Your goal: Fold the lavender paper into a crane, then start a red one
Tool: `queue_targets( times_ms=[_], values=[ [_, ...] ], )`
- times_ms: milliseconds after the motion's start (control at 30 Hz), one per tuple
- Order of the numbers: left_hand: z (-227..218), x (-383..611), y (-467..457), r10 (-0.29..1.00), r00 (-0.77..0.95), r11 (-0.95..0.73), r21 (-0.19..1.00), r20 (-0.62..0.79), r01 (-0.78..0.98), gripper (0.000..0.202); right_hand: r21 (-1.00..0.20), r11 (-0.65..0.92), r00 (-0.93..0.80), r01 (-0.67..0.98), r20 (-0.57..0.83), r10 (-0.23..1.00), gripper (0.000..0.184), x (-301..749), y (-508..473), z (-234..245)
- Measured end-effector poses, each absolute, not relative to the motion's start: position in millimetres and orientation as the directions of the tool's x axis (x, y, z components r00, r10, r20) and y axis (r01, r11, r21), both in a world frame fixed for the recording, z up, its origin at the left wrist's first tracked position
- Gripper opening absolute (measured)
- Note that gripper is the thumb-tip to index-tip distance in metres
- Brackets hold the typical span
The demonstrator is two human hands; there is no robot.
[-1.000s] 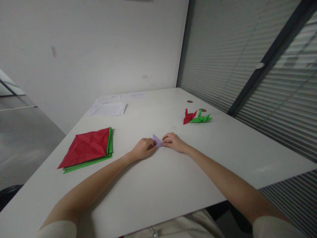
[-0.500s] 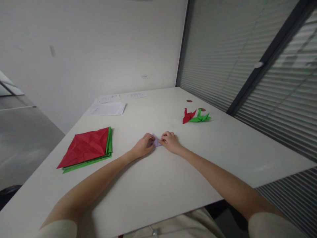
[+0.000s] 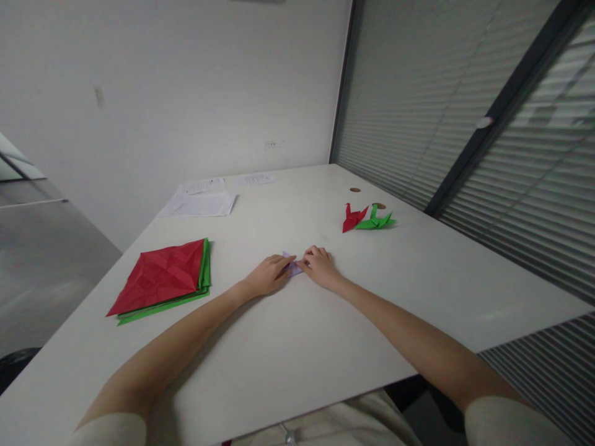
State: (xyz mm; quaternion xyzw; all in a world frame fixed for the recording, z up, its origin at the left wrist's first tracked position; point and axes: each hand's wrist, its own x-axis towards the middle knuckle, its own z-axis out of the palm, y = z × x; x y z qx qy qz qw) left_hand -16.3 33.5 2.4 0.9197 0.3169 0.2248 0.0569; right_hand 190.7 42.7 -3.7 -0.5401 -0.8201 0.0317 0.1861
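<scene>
A small folded piece of pale purple paper (image 3: 292,266) lies on the white table (image 3: 297,347), mostly covered by my two hands. My left hand (image 3: 269,274) presses on its left side with the fingers held together and stretched over it. My right hand (image 3: 318,266) holds its right side with curled fingers pinching the paper down. Only a small corner of the purple paper shows between the fingertips.
A stack of red and green square sheets (image 3: 162,277) lies to the left. A folded red paper figure (image 3: 352,218) and a green one (image 3: 377,220) sit at the right rear. White printed papers (image 3: 201,203) lie at the far edge. Blinds line the right side.
The purple paper's raised flap has been pressed flat. My left hand's fingers have slid over it toward the right hand; my right hand has hardly moved.
</scene>
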Motion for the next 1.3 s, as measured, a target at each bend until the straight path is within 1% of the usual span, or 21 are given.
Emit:
queue_targets(
  times_ms=[100,200,333,500,667,900,1000,1100,1200,1300],
  values=[
    [1.8,-19.5,36.9,0.594,0.716,-0.804,0.249,0.366,0.540,0.039,-0.201,0.406,-0.341,0.892,0.292,0.894,0.043,189.0,42.0,-4.5],
    [0.5,-22.4,40.3,0.587,0.724,-0.809,0.280,0.362,0.517,0.037,-0.174,0.397,-0.338,0.901,0.291,0.895,0.041,187.8,42.0,-5.0],
    [-0.5,-25.0,44.2,0.585,0.728,-0.807,0.346,0.357,0.479,0.035,-0.186,0.389,-0.329,0.902,0.285,0.900,0.039,188.2,43.3,-5.3],
    [-0.8,-26.0,47.5,0.600,0.719,-0.787,0.416,0.350,0.455,0.032,-0.219,0.393,-0.324,0.893,0.295,0.899,0.041,188.8,44.1,-5.1],
    [-3.9,-24.0,47.9,0.573,0.718,-0.814,0.378,0.395,0.441,0.027,-0.229,0.389,-0.314,0.892,0.304,0.900,0.040,187.7,43.6,-5.4],
    [-6.6,-20.6,44.3,0.587,0.697,-0.810,0.310,0.413,0.498,0.025,-0.225,0.393,-0.314,0.892,0.317,0.895,0.043,187.3,43.5,-6.3],
    [-5.6,-20.1,43.2,0.582,0.701,-0.813,0.281,0.413,0.510,0.025,-0.244,0.397,-0.314,0.885,0.317,0.895,0.044,188.4,43.4,-6.9],
    [-4.7,-19.2,43.5,0.577,0.706,-0.817,0.277,0.410,0.507,0.024,-0.268,0.397,-0.318,0.878,0.296,0.901,0.045,189.8,42.8,-6.6],
    [-5.2,-18.9,45.0,0.581,0.701,-0.814,0.288,0.413,0.504,0.023,-0.292,0.364,-0.288,0.884,0.272,0.918,0.046,191.4,43.1,-5.0],
    [-6.9,-20.1,46.5,0.587,0.699,-0.810,0.294,0.410,0.508,0.022,-0.322,0.284,-0.219,0.903,0.224,0.950,0.046,195.2,46.1,-2.9]
  ],
)
